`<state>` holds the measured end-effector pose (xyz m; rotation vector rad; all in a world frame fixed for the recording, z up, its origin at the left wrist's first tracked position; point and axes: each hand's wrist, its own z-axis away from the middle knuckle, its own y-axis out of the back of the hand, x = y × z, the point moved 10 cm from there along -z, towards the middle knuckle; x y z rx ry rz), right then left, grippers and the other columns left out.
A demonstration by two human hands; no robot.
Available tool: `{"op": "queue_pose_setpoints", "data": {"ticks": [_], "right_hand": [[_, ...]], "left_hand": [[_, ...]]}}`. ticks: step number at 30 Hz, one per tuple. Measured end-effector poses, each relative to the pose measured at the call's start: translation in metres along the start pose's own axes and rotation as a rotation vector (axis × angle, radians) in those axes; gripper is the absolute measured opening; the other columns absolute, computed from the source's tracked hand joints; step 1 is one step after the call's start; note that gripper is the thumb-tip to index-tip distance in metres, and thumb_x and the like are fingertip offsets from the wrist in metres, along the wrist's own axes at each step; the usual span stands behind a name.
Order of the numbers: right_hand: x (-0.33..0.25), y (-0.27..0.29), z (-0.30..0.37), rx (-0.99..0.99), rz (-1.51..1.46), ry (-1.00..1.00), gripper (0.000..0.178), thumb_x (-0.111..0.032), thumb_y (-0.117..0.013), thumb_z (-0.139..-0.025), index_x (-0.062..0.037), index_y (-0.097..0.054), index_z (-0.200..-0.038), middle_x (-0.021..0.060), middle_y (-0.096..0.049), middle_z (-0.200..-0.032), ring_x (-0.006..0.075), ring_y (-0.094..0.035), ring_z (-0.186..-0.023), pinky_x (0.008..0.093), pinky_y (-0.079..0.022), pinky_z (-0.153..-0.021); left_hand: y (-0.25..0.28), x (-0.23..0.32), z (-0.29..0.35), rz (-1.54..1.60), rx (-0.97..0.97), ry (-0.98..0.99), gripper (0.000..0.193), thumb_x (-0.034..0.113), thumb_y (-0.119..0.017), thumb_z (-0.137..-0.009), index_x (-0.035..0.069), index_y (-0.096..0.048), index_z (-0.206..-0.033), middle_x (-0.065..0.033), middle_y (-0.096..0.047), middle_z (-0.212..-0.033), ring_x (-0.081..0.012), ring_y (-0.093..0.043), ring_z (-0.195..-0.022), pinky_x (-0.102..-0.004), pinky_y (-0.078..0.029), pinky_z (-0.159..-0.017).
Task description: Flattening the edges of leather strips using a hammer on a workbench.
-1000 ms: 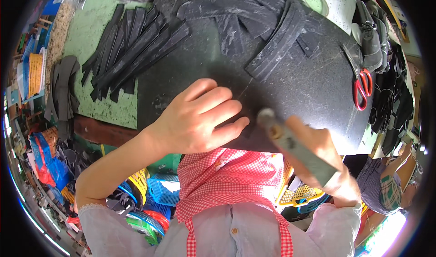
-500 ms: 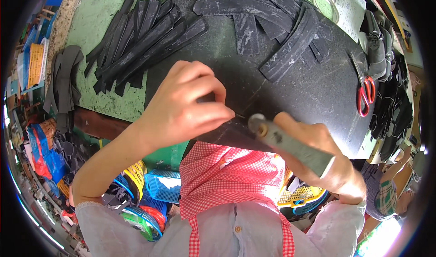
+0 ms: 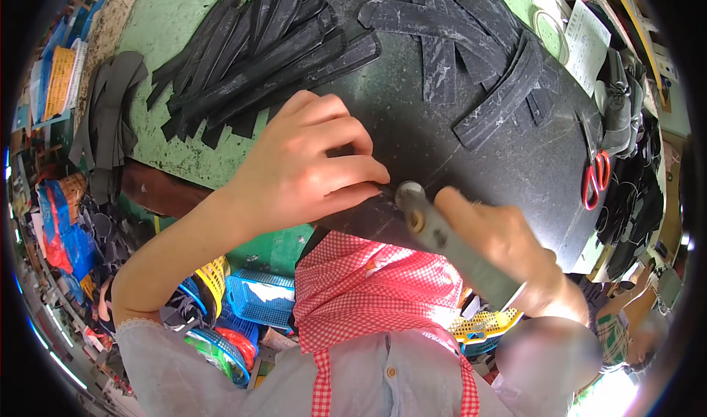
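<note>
Left hand (image 3: 294, 170) fingers (image 3: 346, 174) were spread flat and pressed down on the near edge of the big black sheet (image 3: 456, 167), grasping nothing, just pinning it. Right hand (image 3: 508, 244) fingers were clenched around the grey handle of a cutting tool (image 3: 449, 244), its round metal tip touching the sheet just beside the left fingertips (the blade itself was too small and blurred to make out). The sheet lay on the green worktop (image 3: 158, 115), covering most of its right half, with its near edge right above the person's red-checked apron (image 3: 375, 292). On top of the sheet, towards the far side, sat a loose crisscross of cut black strips (image 3: 471, 71); a second fan of longer black strips (image 3: 258, 56) lay to the left, partly on the sheet and partly on bare worktop. More dark strips (image 3: 110, 111) hung over the worktop's left edge. Red-handled scissors (image 3: 595, 178) lay near the sheet's right edge, well apart from both hands. Below the worktop, blue and yellow plastic baskets (image 3: 258, 299) stood on the floor.
</note>
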<state>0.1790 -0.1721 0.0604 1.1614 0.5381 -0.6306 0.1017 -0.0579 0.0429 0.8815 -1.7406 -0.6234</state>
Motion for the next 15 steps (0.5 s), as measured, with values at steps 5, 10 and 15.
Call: {"op": "queue_pose_setpoints", "data": {"ticks": [5, 10, 15], "right_hand": [[-0.005, 0.008, -0.006, 0.09, 0.065, -0.01, 0.025, -0.006, -0.065, -0.092, -0.0029, -0.051, -0.112, 0.0189, -0.065, -0.081, 0.042, -0.07, -0.077, 0.0518, -0.055, -0.064], [-0.002, 0.01, -0.018, 0.023, -0.069, -0.088, 0.024, -0.004, -0.064, -0.092, -0.004, -0.051, -0.112, 0.0193, -0.065, -0.08, 0.0404, -0.07, -0.075, 0.0513, -0.055, -0.065], [-0.018, -0.006, -0.024, 0.035, 0.069, -0.002, 0.023, -0.01, -0.067, -0.096, -0.001, -0.052, -0.111, 0.0193, -0.067, -0.081, 0.0394, -0.072, -0.073, 0.05, -0.056, -0.06]], "left_hand": [[0.009, 0.01, 0.009, -0.113, 0.093, -0.091, 0.031, 0.018, -0.089, -0.061, 0.018, -0.08, -0.091, 0.0033, -0.065, -0.095, -0.0241, -0.061, -0.094, -0.0415, -0.048, -0.081], [0.022, 0.002, 0.017, -0.133, 0.107, -0.075, 0.033, 0.018, -0.088, -0.062, 0.019, -0.08, -0.094, 0.0041, -0.065, -0.096, -0.0239, -0.061, -0.093, -0.0407, -0.047, -0.082], [0.023, 0.002, 0.018, -0.167, 0.106, -0.112, 0.031, 0.019, -0.089, -0.064, 0.02, -0.081, -0.094, 0.0045, -0.065, -0.094, -0.0234, -0.061, -0.091, -0.0407, -0.047, -0.082]]}}
